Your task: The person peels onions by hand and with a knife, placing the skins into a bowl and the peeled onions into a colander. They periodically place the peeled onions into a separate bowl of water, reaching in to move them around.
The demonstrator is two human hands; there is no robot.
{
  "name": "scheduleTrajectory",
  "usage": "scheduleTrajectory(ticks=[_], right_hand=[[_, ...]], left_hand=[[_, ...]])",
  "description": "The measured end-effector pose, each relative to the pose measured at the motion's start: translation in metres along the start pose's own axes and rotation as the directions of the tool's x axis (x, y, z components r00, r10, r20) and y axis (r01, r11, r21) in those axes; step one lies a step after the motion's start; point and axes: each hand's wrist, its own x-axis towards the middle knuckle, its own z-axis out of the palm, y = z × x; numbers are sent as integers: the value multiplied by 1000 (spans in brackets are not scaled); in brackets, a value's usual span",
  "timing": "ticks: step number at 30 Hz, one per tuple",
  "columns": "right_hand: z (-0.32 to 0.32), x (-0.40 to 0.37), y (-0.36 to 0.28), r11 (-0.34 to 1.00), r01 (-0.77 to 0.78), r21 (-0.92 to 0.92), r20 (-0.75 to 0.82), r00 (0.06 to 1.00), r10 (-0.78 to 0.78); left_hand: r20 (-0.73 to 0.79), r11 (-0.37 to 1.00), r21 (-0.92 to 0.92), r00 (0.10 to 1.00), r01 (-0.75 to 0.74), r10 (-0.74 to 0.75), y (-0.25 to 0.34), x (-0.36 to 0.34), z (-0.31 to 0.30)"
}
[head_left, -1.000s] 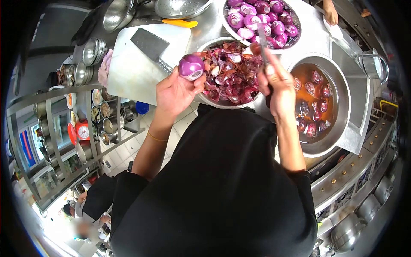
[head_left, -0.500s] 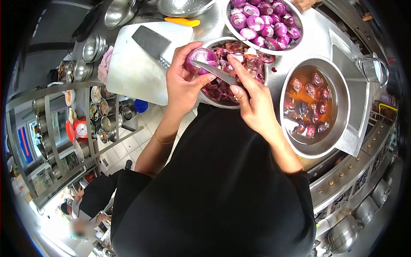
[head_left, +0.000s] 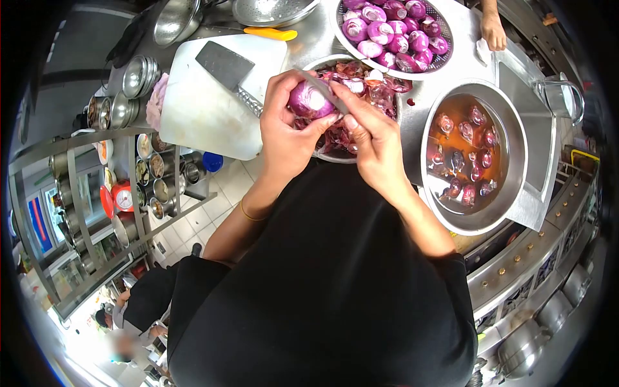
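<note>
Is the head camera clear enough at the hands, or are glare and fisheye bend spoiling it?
Head view: strong fisheye, with dark corners and the shelf rack curved; the left hand, right hand, knife and onion sit sharp and evenly lit near centre; mild glare on the steel counter; the lower-left floor is blown out.

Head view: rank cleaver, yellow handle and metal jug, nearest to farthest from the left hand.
1. Cleaver, on the board, just left of the left hand holding the onion.
2. Yellow handle, beyond the board's far edge.
3. Metal jug, far right.
</note>
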Motion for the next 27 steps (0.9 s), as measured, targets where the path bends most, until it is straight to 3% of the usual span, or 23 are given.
scheduleTrajectory(ticks=[1,2,4,5,7,9,11,13,14,15,19,21,23,25,27], right_hand=[[1,0,4,998,-10,64,-39,999,13],[-3,0,-8,895,-334,297,-1,937,350],[-11,4,1,799,-353,486,-39,905,423],[-15,6,4,745,-352,566,-58,885,463],[-25,6,7,688,-331,646,-49,881,470],[-31,3,5,728,-306,613,-55,903,427],[-33,0,5,755,-289,589,-38,923,383],[-32,-2,6,807,-323,494,-4,928,373],[-31,0,6,860,-341,380,23,933,359],[-28,0,8,877,-392,278,50,918,395],[-19,-8,10,810,-526,260,132,850,510],[-13,-8,-3,938,-336,83,96,940,328],[-11,0,-23,962,-274,10,182,946,268],[-4,5,-28,992,-121,-27,142,982,123],[-2,7,-25,993,-109,-47,115,987,114]], left_hand=[[1,1000,0,1000,-1,1,0,-1,-2],[52,997,-58,998,49,-46,0,-1,-6],[133,967,-226,987,119,-90,-4,-2,-10],[130,968,-225,988,116,-88,-4,-2,-11],[174,912,-371,978,173,-115,-4,-4,-15],[210,850,-462,962,255,-174,-2,-3,-19],[300,646,-663,925,378,-233,-5,0,-24],[317,649,-652,918,393,-238,-14,0,-30],[330,579,-704,911,412,-247,-19,1,-33],[343,505,-750,904,427,-255,-21,1,-34],[373,426,-790,897,440,-235,-18,6,-37],[350,437,-771,882,462,-314,-13,6,-36],[366,476,-732,871,487,-329,-12,7,-36],[380,520,-694,866,499,-323,-8,12,-35],[377,500,-696,854,516,-358,0,14,-35]])
